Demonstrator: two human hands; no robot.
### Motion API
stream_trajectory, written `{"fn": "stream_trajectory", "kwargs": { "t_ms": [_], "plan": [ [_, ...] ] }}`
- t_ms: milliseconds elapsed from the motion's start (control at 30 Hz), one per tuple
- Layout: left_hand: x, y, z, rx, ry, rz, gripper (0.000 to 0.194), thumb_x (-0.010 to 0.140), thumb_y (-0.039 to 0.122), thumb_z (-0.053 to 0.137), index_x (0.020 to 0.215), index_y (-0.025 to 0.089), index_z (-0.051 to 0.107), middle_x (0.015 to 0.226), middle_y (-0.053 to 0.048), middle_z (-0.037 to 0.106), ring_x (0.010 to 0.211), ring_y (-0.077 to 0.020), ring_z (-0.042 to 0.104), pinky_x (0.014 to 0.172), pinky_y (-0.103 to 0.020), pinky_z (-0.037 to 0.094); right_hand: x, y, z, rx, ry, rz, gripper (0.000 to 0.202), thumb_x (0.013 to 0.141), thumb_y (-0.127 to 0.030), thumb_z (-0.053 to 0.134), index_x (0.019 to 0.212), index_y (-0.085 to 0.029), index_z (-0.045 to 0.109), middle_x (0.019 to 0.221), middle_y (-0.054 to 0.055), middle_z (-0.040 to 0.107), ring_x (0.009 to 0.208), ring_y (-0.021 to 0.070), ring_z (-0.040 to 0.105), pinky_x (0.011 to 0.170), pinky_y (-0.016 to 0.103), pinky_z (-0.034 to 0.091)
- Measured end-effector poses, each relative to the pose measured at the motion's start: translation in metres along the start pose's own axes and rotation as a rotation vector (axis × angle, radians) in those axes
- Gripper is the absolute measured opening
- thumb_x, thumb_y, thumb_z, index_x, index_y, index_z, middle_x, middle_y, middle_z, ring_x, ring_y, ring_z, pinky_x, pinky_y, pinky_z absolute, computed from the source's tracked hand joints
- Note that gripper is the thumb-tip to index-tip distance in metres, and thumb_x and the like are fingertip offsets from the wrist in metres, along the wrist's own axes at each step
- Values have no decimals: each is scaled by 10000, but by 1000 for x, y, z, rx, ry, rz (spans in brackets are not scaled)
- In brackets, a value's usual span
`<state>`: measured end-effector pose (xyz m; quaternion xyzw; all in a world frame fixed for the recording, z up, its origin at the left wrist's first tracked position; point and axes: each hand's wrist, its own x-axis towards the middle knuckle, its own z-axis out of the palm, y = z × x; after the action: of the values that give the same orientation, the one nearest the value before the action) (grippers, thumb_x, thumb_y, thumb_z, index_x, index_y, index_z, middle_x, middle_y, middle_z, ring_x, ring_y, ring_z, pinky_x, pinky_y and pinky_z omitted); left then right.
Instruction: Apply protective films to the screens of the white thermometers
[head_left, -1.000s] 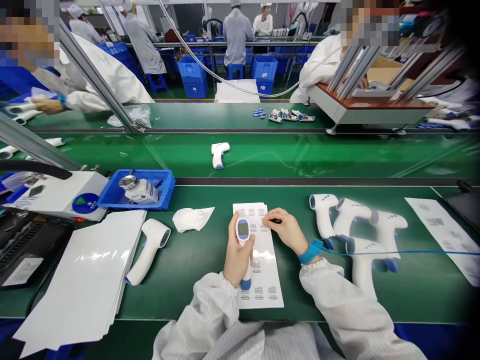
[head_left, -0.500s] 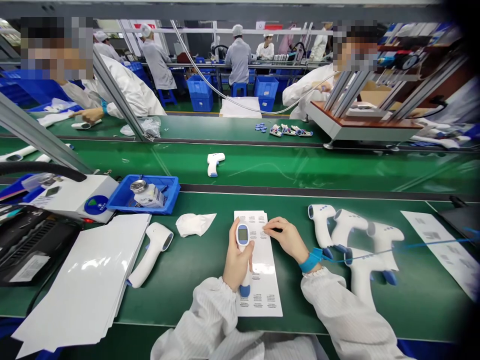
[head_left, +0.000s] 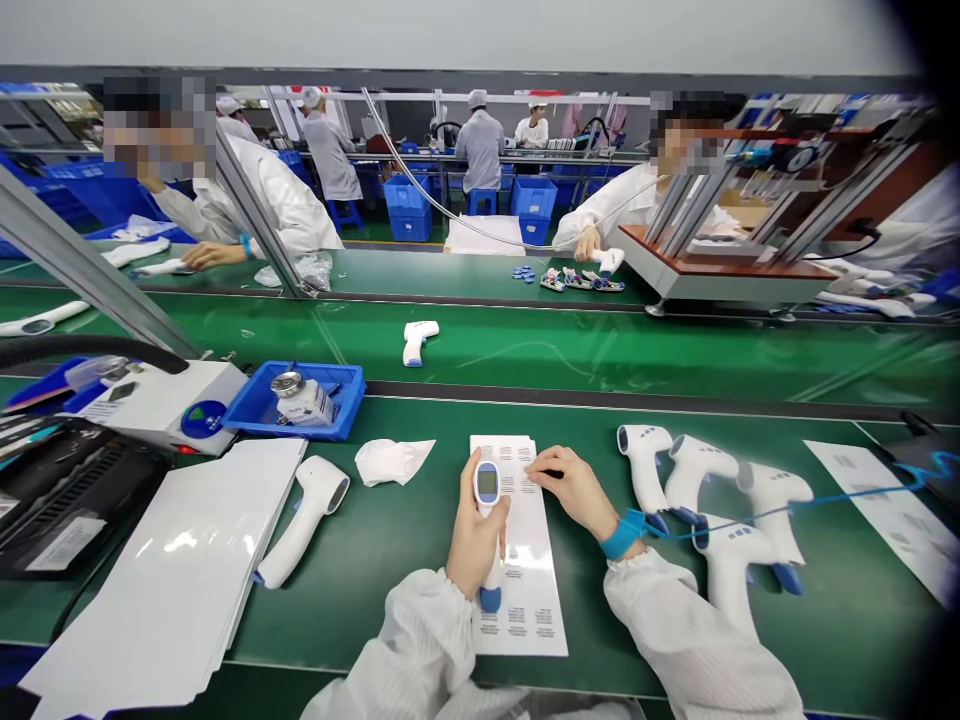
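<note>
Leftward along green belt (head_left: 600,358) has moved the belt therm. (head_left: 418,343), while L hand (head_left: 471,545) is holding the held therm. (head_left: 488,485) over label sheet (head_left: 536,560), and R hand (head_left: 577,495), fingertips narrow, is at sheet's far right part.

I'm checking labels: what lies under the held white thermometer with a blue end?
Glossy white paper with dark print; any print covered by the white thermometer or the left hand cannot be seen.

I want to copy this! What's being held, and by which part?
The left hand holds a blue-ended white plastic handheld device by its handle, below the screen. Whether the right hand pinches anything cannot be told.
</note>
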<state>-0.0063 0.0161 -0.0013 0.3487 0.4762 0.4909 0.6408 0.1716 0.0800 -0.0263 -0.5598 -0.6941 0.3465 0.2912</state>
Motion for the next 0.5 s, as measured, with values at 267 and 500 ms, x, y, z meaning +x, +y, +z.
{"fn": "stream_trajectory", "kwargs": {
  "t_ms": [267,500],
  "plan": [
    [-1,0,0,-10,-6,2,746,876,336,591,1477,309,151,586,90,480,378,-65,383,382,-176,418,15,2,-5,-57,-119,-49,96,796,-214,617,786,-215,712,883,35,646,902,198,588,846,348,463],
    [-1,-2,-1,10,-12,15,720,894,318,565,1482,321,149,637,71,513,390,-66,385,392,-184,418,8,-24,-6,-243,-90,-168,133,748,-107,595,666,-211,614,876,48,621,912,243,503,830,419,391]
  ]
}}
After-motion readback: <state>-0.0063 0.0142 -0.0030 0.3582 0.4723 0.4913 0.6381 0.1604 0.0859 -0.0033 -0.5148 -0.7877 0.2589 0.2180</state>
